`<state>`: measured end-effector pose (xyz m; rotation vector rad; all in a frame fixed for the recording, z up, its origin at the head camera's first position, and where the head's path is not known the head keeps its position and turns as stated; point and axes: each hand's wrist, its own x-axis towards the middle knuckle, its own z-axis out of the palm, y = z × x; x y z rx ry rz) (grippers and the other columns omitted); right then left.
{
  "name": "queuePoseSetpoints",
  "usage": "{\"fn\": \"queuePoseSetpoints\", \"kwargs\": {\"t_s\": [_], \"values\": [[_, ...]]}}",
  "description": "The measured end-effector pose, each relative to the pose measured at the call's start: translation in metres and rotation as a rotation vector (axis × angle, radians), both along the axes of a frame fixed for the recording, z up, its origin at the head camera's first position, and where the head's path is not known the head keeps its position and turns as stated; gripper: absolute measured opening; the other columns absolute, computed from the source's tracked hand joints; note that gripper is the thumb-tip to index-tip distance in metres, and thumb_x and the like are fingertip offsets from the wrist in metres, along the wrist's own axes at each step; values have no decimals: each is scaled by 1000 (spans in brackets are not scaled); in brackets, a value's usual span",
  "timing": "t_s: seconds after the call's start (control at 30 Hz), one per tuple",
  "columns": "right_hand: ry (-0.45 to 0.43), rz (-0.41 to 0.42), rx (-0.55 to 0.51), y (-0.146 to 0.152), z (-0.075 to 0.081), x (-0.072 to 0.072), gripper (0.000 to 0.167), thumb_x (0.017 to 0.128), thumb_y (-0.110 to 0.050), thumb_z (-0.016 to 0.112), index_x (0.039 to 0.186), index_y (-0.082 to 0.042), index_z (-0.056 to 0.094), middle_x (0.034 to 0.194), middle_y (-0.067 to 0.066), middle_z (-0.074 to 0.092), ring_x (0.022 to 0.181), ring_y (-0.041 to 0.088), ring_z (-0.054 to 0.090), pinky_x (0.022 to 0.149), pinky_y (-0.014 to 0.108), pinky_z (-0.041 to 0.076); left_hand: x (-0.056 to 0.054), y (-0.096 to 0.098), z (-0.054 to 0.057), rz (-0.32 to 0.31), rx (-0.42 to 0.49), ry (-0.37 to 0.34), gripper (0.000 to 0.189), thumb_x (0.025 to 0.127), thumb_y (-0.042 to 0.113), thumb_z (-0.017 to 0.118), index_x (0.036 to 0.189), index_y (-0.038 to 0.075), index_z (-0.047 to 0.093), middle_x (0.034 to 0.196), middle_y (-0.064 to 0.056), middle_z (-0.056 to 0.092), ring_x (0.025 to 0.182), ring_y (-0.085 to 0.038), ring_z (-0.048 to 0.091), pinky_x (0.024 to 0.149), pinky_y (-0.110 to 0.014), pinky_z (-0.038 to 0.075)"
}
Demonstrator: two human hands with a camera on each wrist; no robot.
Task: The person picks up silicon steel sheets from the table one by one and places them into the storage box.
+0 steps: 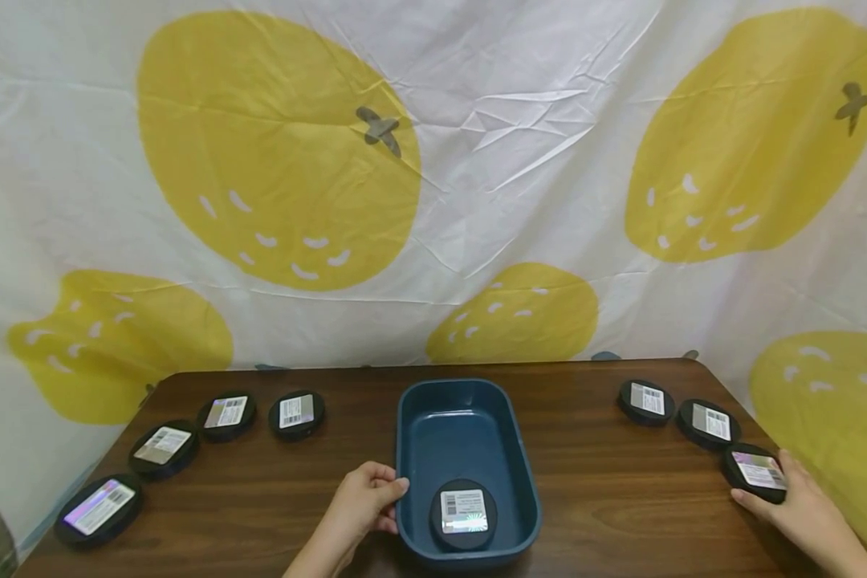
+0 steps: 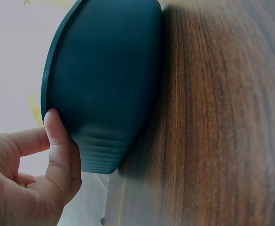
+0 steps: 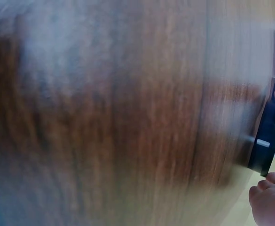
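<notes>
A deep blue rectangular tray [image 1: 462, 437] with rounded corners stands on the wooden table. My left hand [image 1: 364, 498] pinches its left rim, the thumb on top and the fingers against the outer wall, as the left wrist view also shows of the tray [image 2: 104, 70]. Inside, near the front end, lies a round black disc [image 1: 464, 544] with a white barcode label. At the far right, my right hand [image 1: 812, 506] grips another labelled black disc [image 1: 740, 478], thumb at its near side and fingers at its right edge. The right wrist view catches only this disc's dark side [image 3: 264, 136].
Two more black discs, one farther back [image 1: 624, 397] and one nearer [image 1: 686, 425], lie just beyond the gripped one. Several others, such as the front-left disc [image 1: 72, 522], form a curve on the left. A lemon-print curtain [image 1: 520, 160] hangs behind the table [image 1: 600, 482].
</notes>
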<state>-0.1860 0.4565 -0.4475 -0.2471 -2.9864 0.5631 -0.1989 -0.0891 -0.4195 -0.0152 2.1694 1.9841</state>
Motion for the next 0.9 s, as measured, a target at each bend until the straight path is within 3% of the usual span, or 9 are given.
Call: {"fn": "queuePoseSetpoints", "kwargs": {"t_s": [0.27,0.6,0.8,0.9], "values": [[-56,-28,-25,1,0,-6,110,86,-54,56,131,27,-2,129,51,8,114,66,17,89,72,26,-2,-1,-1,1,-2,2,20,88,4,59,97,-10,47,69,-4,50,53,-13,47,45,-23,49],[-39,-53,-15,0,2,-6,109,84,-51,60,129,29,2,123,54,16,110,65,25,87,70,30,1,0,1,-22,16,-5,20,87,5,60,96,-8,48,67,-3,48,53,-11,48,45,-22,49],[-8,-56,-1,-3,6,-7,107,82,-50,63,127,31,9,116,55,22,104,63,31,84,69,33,0,0,2,-19,6,-8,21,88,5,60,97,-9,48,68,-4,49,53,-12,48,46,-23,50],[37,-51,1,-3,6,-8,99,79,-47,67,126,27,21,110,52,32,98,61,39,77,65,38,0,0,1,-17,3,-11,21,88,5,60,98,-9,49,68,-4,49,53,-12,48,46,-23,50]]}}
